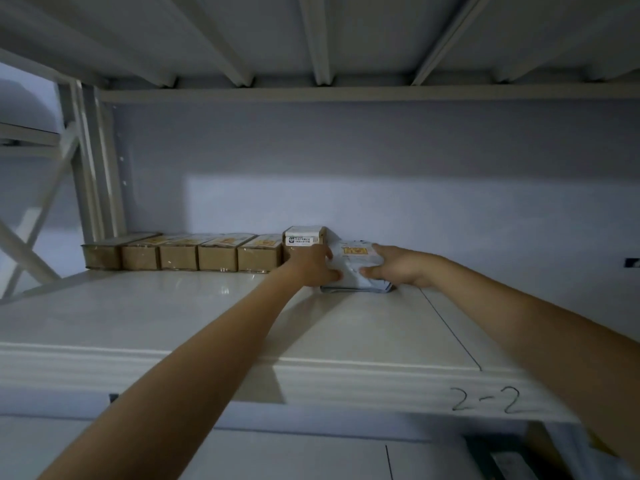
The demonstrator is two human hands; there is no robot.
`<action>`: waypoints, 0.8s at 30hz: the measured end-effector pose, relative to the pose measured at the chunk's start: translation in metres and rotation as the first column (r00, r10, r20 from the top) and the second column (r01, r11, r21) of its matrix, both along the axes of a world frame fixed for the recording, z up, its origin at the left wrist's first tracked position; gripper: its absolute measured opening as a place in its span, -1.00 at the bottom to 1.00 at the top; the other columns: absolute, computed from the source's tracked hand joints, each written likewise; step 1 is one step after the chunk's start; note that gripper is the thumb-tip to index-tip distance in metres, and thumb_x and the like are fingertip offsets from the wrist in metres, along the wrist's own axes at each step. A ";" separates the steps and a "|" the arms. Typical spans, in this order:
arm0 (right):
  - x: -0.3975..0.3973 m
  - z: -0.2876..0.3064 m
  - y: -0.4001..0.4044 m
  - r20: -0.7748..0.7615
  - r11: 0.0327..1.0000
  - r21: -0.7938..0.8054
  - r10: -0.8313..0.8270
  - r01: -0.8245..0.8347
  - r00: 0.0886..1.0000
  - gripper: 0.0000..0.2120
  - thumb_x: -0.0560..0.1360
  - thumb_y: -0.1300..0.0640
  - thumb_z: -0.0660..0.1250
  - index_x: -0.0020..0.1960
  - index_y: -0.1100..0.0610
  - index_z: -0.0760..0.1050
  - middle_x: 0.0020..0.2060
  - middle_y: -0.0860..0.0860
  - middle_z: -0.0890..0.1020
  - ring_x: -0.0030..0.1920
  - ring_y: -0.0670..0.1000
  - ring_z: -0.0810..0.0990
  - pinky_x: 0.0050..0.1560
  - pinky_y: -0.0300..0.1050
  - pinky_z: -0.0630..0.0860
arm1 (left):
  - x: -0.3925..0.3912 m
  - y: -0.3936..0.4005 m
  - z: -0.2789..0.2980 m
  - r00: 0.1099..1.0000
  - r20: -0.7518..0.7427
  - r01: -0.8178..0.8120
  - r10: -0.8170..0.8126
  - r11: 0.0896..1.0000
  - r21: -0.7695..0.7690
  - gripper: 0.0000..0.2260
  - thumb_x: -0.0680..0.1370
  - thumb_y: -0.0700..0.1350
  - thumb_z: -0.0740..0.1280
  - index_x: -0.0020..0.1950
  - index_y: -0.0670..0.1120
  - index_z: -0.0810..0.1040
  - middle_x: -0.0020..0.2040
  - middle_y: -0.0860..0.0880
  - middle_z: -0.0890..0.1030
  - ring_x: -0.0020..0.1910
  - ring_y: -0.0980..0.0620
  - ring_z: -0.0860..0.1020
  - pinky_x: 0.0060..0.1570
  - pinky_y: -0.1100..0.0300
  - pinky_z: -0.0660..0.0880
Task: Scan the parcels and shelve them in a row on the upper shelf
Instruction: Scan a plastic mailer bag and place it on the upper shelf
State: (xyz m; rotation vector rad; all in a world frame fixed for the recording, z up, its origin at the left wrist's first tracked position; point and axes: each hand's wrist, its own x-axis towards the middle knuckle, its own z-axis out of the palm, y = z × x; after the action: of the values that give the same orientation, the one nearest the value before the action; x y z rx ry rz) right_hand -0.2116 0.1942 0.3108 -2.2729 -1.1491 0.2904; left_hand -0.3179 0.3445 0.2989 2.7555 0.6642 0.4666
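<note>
Two bare forearms are seen nearest the camera, stretched up and forward over the front lip of the upper shelf, on which "2-2" is written. At their far ends a soft grey-white mailer parcel is held between both hands at the back of the shelf, by the wall. The left hand is laid against the parcel's left edge, its fingers curled round the near left corner; the right hand is set on the right side, thumb pointed inward along the front and fingers extended over the top right. The parcel thus lies directly between the fingers of both hands, its long axis judged to run front to back, as the boxes do. Just left of the left fingers stands a taller labelled box, and beyond it a row of brown boxes touching side by side. The coming move is judged to turn on that leftward gap: the parcel would need to be pressed left against the taller box.
</note>
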 end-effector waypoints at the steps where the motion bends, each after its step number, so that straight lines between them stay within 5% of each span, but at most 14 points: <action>1: -0.007 0.002 -0.004 0.017 0.999 0.040 -0.019 0.018 1.000 -0.58 0.62 0.18 0.32 0.45 0.17 0.35 0.39 0.07 0.48 0.27 0.06 0.50 0.30 -0.18 0.40 | -0.004 -0.004 0.001 1.000 -0.006 0.009 -0.009 1.000 0.003 -0.52 0.54 0.12 0.33 0.38 -0.09 0.43 0.32 -0.10 0.49 0.27 -0.10 0.47 0.27 0.09 0.42; 3: -0.021 0.006 -0.017 0.063 0.994 0.085 -0.068 0.063 0.996 -0.50 0.61 0.15 0.34 0.48 0.27 0.31 0.42 0.21 0.45 0.36 0.16 0.47 0.33 -0.07 0.40 | -0.014 -0.016 0.005 0.997 0.074 0.023 -0.023 1.000 0.003 -0.57 0.58 0.07 0.27 0.37 -0.14 0.43 0.29 -0.14 0.53 0.23 -0.13 0.51 0.19 0.10 0.46; 7: -0.039 -0.002 -0.052 0.069 0.975 0.164 -0.164 0.151 0.984 -0.23 0.60 -0.12 0.30 0.63 0.13 0.00 0.59 0.08 0.19 0.53 0.08 0.26 0.41 -0.11 0.31 | -0.039 -0.056 0.007 0.936 0.351 0.055 -0.014 0.993 -0.107 -0.68 0.60 -0.05 0.25 0.32 -0.12 0.51 0.26 -0.14 0.57 0.11 -0.10 0.57 0.00 0.23 0.41; 10: -0.059 -0.015 -0.089 0.093 0.941 0.284 -0.220 0.186 0.971 -0.34 0.61 -0.11 0.28 0.61 0.07 0.16 0.56 0.03 0.27 0.51 0.02 0.31 0.37 -0.17 0.32 | -0.050 -0.106 -0.008 0.891 0.436 0.199 -0.125 0.972 -0.128 -0.76 0.55 -0.02 0.24 0.11 -0.07 0.62 0.21 -0.08 0.63 0.19 -0.04 0.57 0.10 0.26 0.40; 15: -0.097 -0.034 -0.168 0.063 0.885 0.434 -0.216 0.168 0.974 -0.66 0.64 0.23 0.24 0.41 0.15 0.48 0.34 0.05 0.56 0.32 -0.05 0.54 0.36 -0.21 0.39 | -0.058 -0.200 -0.030 0.816 0.535 0.390 -0.218 0.891 -0.233 -0.77 0.59 -0.13 0.25 0.11 -0.12 0.67 0.08 -0.05 0.69 0.12 -0.01 0.60 0.03 0.26 0.43; 20: -0.112 -0.052 -0.271 0.031 0.804 0.539 -0.317 0.251 0.948 -0.72 0.61 0.26 0.26 0.28 0.12 0.58 0.08 0.05 0.70 0.12 0.01 0.67 0.31 0.05 0.54 | -0.062 -0.287 -0.045 0.780 0.569 0.486 -0.262 0.826 -0.286 -0.78 0.59 -0.13 0.24 0.12 -0.06 0.67 0.07 0.01 0.68 0.05 0.07 0.61 -0.03 0.30 0.45; 24: -0.113 -0.076 -0.353 -0.077 0.770 0.498 -0.418 0.398 0.905 -0.75 0.59 0.32 0.23 0.17 0.15 0.61 0.00 0.09 0.71 0.01 0.05 0.69 0.16 -0.03 0.60 | -0.045 -0.351 -0.075 0.812 0.501 0.520 -0.299 0.760 -0.390 -0.81 0.57 -0.13 0.27 0.04 -0.07 0.68 -0.01 -0.05 0.69 -0.07 -0.02 0.64 -0.04 0.17 0.55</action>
State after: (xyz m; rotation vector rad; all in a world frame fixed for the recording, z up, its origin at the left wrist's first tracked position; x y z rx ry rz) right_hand -0.3245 -0.1593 0.2352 -1.9798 -0.6119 -0.2124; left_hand -0.3629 -0.0065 0.2235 2.0983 0.0277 0.6293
